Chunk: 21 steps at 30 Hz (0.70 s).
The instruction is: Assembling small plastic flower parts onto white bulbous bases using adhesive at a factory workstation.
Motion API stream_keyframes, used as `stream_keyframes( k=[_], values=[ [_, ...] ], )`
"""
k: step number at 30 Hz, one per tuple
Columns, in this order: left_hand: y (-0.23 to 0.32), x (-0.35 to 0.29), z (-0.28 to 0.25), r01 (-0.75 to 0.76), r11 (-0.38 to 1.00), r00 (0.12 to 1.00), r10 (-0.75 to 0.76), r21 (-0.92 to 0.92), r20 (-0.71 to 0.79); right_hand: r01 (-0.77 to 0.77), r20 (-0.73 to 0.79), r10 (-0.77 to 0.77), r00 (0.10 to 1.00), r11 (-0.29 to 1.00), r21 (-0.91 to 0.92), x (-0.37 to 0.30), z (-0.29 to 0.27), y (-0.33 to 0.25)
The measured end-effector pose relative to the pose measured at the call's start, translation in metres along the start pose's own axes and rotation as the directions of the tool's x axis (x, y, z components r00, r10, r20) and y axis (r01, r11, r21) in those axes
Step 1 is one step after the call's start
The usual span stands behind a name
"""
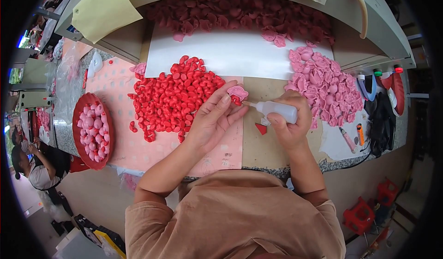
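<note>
Between the thumb and fingers of my left hand (210,123) sits a pink petal-shaped piece (237,91) with a small red piece (236,100) against its lower side. My right hand (295,120) grips a translucent white squeeze bottle (279,111), tilted sideways. Its thin nozzle points left and ends close to the red piece; whether it touches, I cannot tell. A heap of small glossy red pieces (173,102) lies left of my left hand. Right of my right hand spreads a pile of pink shell-like pieces (327,86).
A red oval basket (77,141) of pink-and-red pieces stands at the left. More pink pieces (221,17) fill the back of the bench hood. A tube (348,139), an orange cutter (360,133) and a black cloth-like item (382,125) lie right. Another person (41,166) sits far left.
</note>
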State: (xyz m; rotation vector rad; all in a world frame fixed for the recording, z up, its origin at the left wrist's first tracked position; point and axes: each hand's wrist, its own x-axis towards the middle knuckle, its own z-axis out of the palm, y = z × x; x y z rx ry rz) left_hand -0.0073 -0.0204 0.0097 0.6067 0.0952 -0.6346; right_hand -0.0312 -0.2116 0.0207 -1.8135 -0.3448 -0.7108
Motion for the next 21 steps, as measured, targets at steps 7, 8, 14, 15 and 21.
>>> stream_keyframes(
  k=[7, 8, 14, 15, 21],
  values=[
    [-0.001, 0.000, -0.001, -0.003, 1.000, 1.000, 0.003, 0.019, -0.009, 0.037, 0.151, -0.022, 0.988, 0.995, -0.096, 0.000, -0.003, -0.002],
    [-0.001, 0.000, -0.001, -0.004, 1.000, 1.000, 0.004, 0.018, -0.002, 0.036, 0.151, -0.021, 0.988, 0.994, -0.100, 0.000, -0.002, -0.002],
    [0.000, 0.001, 0.004, 0.006, 1.000, 0.999, -0.006, -0.005, -0.032, 0.067, 0.156, -0.048, 0.987, 0.991, -0.116, 0.002, -0.004, 0.001],
    [0.000, 0.001, 0.005, 0.008, 1.000, 1.000, -0.008, -0.006, -0.029, 0.067, 0.155, -0.048, 0.987, 0.991, -0.120, 0.002, -0.004, 0.000],
    [0.001, 0.000, -0.005, 0.042, 0.999, 0.999, -0.042, -0.012, 0.005, -0.459, -0.020, 0.508, 0.861, 0.794, 0.398, 0.015, -0.033, -0.007]
  ],
)
